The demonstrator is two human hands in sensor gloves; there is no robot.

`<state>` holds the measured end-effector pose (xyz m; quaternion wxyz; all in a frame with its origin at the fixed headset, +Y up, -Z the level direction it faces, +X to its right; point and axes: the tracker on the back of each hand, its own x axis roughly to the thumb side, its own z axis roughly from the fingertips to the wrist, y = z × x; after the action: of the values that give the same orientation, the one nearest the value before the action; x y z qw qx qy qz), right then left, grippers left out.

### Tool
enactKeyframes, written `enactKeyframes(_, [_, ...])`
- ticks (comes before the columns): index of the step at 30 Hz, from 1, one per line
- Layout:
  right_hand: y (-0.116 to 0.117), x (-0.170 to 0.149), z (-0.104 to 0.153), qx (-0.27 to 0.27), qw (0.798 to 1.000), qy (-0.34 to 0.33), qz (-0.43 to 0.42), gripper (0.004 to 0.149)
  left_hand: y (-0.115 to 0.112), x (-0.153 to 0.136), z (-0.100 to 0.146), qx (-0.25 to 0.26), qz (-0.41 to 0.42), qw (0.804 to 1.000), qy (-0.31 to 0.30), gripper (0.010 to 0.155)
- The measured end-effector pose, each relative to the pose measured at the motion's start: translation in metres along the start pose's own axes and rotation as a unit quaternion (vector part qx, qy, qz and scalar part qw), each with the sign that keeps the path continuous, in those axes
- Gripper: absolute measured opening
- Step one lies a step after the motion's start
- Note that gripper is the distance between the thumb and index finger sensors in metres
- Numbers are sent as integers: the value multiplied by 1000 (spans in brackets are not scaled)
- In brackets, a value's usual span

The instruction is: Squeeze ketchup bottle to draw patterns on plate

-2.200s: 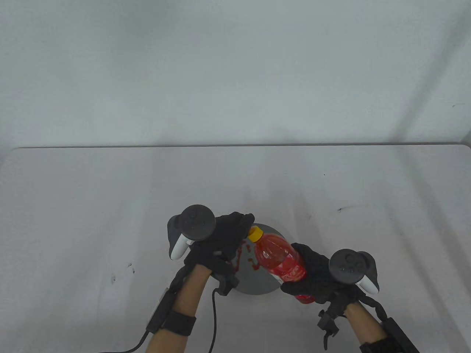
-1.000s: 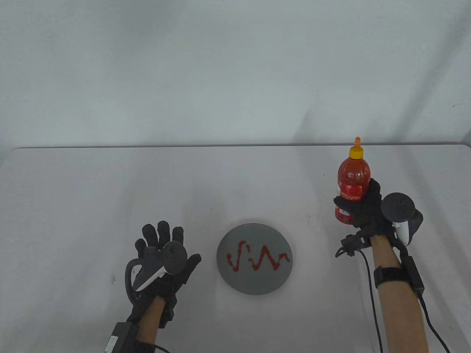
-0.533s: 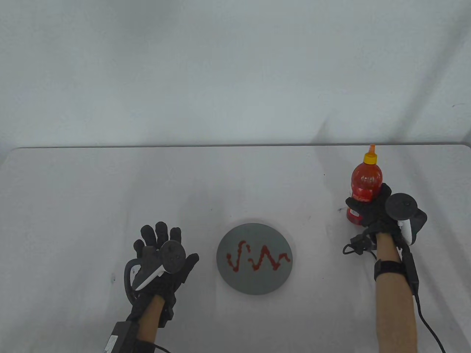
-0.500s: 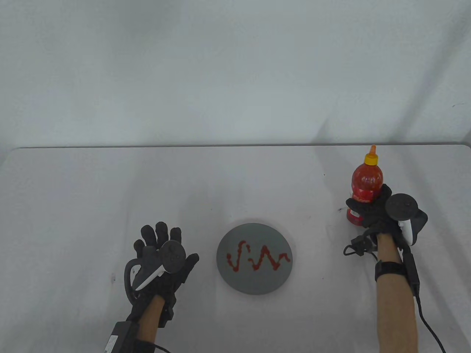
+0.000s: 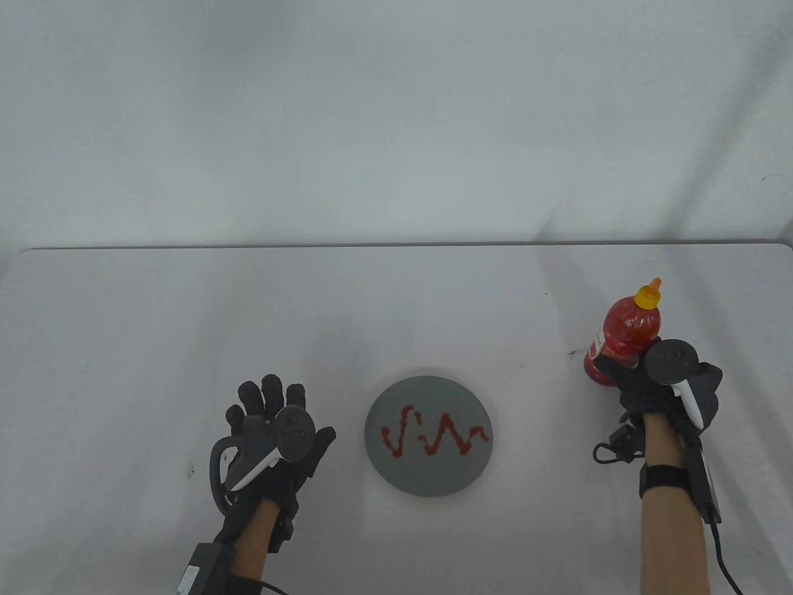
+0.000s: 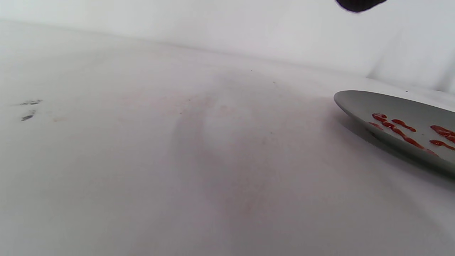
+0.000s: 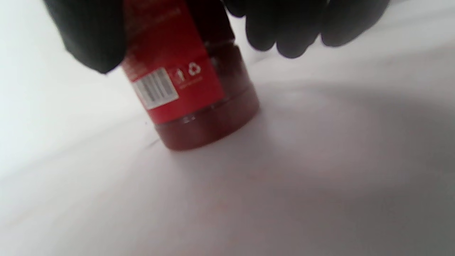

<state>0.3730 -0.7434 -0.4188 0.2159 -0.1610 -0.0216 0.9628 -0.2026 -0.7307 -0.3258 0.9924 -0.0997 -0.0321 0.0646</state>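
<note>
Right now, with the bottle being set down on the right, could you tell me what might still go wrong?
1. The ketchup bottle leans right while the right hand grips it; released like this, it may topple.
2. Its orange nozzle seems uncapped, so a fall or a squeeze could spill ketchup on the table.
3. The left hand rests beside the plate; a careless move could nudge it.

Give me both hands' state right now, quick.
Left hand: open, fingers spread, holds nothing, beside the plate.
Right hand: grips the ketchup bottle, tilted, base near the table.
</note>
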Motion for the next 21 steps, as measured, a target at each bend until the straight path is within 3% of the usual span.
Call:
enactKeyframes(6, [-30,28,61,22,998,-43,27,98,-2,-2,-1,1,12,1000,4,86])
enactKeyframes(10, [-44,58,110,1,989,-143,47,90,-3,-3,-1,2,16,1000,4,85])
enactKeyframes(16, [-36,92,163,-16,970,-240,27,80,-2,-4,-1,4,17,1000,2,83])
enactKeyframes(21, [-17,99,170,-31,962,-266,47,81,-1,-4,-1,7,18,1000,2,82])
